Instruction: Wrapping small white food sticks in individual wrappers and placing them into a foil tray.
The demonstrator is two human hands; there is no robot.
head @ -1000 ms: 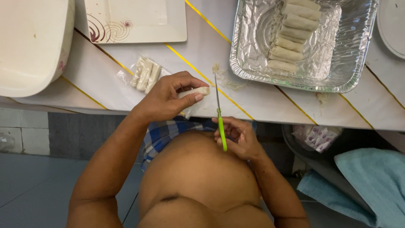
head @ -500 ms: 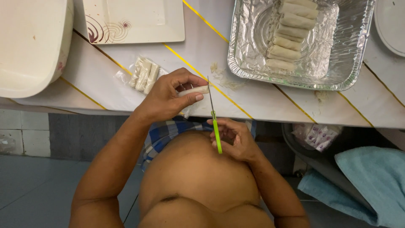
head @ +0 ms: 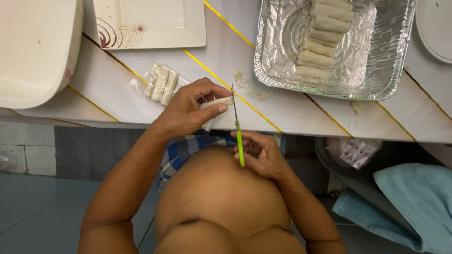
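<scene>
One roll in left hand, scissors beside

Bare torso; blue checked cloth at waist

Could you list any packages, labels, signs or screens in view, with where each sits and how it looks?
Clear bag: on the table left of the left hand, holding three pale rolls.
Foil tray: top right, silver, rectangular, a row of rolls inside.
Patterned wrapper: in a bin under the table, white with pink marks.

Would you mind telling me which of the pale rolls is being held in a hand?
The single roll gripped by the left hand beside the scissors; others lie down.
</scene>
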